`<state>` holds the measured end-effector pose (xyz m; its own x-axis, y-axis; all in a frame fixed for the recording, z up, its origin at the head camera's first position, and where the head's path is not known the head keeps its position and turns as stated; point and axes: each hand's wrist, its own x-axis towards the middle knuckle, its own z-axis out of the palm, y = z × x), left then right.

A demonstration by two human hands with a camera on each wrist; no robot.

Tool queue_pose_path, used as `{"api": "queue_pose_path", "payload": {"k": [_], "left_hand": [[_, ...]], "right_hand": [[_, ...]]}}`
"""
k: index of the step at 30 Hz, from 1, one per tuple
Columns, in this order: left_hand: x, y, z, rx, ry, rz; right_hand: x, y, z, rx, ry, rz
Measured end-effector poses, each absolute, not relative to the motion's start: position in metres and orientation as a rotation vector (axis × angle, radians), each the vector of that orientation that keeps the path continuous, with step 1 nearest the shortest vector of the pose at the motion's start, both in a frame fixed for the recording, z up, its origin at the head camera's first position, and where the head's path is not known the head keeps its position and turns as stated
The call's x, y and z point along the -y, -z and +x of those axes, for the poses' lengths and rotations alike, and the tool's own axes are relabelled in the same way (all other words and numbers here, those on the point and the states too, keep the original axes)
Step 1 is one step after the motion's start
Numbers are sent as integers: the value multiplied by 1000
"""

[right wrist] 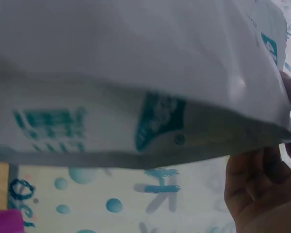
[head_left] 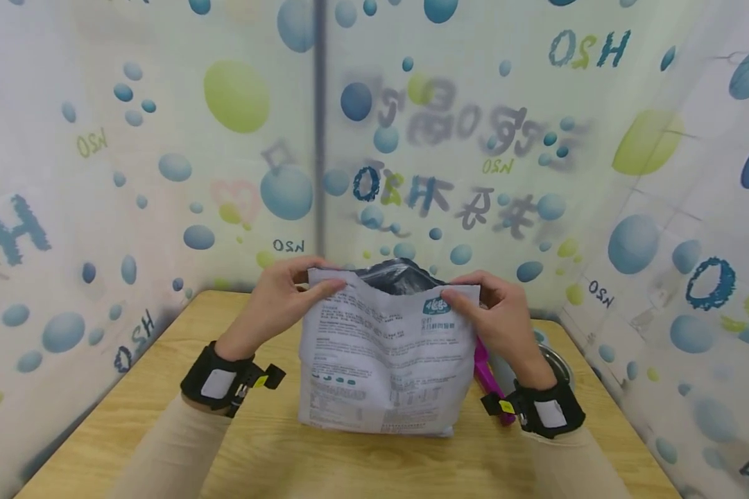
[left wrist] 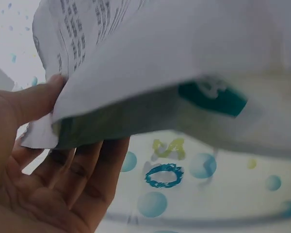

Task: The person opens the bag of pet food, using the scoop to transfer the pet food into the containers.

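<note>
A white printed foil-lined bag (head_left: 381, 360) stands upright on the wooden table, its top edge parted so the silvery inside shows. My left hand (head_left: 287, 294) pinches the bag's upper left corner, thumb on the near face. At the upper right corner my right hand (head_left: 499, 312) grips the rim the same way, beside a teal logo. In the left wrist view the left hand (left wrist: 63, 160) has its thumb on one side of the bag (left wrist: 136, 73) and its fingers on the other. The right wrist view shows the right hand (right wrist: 266, 189) at the bag's corner, partly cut off by the frame.
Behind the right forearm lies a magenta-handled tool (head_left: 488, 378), mostly hidden, its kind unclear. A round metal-rimmed bowl (head_left: 558, 364) stands near the table's right edge. Patterned curtains (head_left: 237, 97) close in the wooden table (head_left: 243, 450) at the back and sides.
</note>
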<state>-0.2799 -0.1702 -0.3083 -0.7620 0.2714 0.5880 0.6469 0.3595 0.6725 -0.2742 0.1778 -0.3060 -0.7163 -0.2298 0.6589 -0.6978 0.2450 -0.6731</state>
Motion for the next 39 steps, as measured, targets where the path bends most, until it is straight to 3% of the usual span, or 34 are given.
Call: {"api": "queue_pose_path", "payload": {"k": [10,22,39], "left_hand": [[167,294,-287,2176,994,-827],[164,302,-291,2219,980,-679],[160,279,-279,2294,858,-804]], "right_hand": [[-176,292,-272,2074,-1195,876],[-181,297,-283,2048,-1048,841],[-185,297,-290,2129,-869,947]]}}
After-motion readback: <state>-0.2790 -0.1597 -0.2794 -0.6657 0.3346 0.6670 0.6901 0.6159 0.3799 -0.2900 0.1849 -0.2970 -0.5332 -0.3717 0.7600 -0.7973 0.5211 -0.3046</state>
